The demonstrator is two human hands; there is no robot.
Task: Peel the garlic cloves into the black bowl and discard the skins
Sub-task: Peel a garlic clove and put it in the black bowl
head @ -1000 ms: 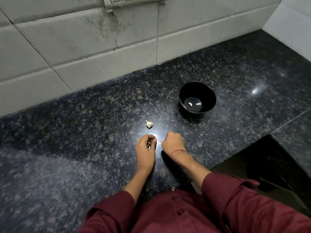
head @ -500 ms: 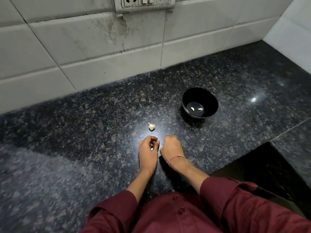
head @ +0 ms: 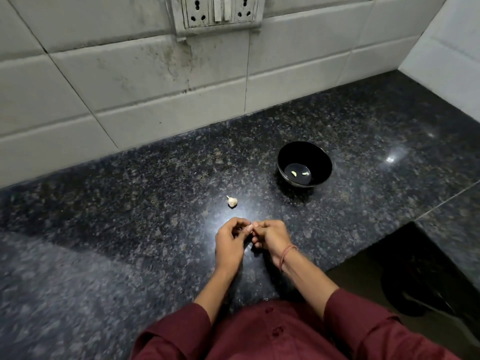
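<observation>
Head view: clove [head: 248, 228] between left hand [head: 230, 242], right hand [head: 272, 236] (bowl [head: 304, 154] beyond)

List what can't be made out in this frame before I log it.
Head view only:
- What the left hand and right hand pinch between them: curled fingers cover it.
- The two pale pieces in the black bowl: too small to tell whether fully peeled.
- The dark shape below the counter: lost in shadow.

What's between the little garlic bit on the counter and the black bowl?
Only bare dark counter lies between the garlic bit and the black bowl, seen in the head view.
</observation>
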